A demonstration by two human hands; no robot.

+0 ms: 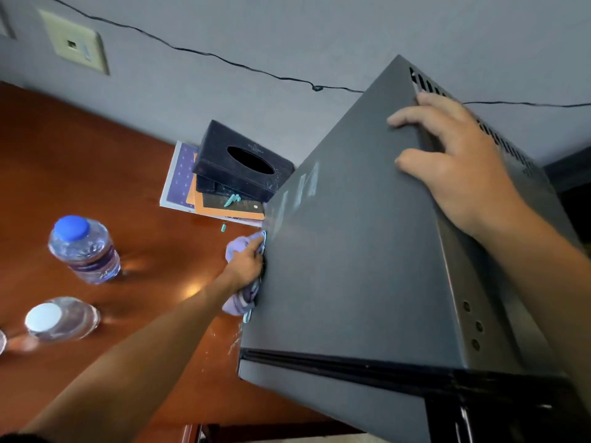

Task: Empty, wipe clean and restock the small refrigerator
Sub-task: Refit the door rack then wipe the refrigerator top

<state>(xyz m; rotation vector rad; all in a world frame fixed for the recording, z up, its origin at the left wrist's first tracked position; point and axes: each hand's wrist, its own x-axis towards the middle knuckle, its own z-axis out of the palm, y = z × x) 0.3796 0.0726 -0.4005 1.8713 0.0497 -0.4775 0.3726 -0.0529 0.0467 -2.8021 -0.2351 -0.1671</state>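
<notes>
1. On the wooden desk: grey refrigerator, door closed.
2. Left hand clutches a purple cloth against its left side.
3. Right hand lies spread on top.
4. Two water bottles stand well left.

Surface: glossy red-brown wooden table, filling the left and lower middle of the frame.
Left side: two clear water bottles, blue-capped bottle above white-capped bottle.
Centre, by the wall: stack of booklets under a black tissue box.
Right: grey refrigerator.
</notes>
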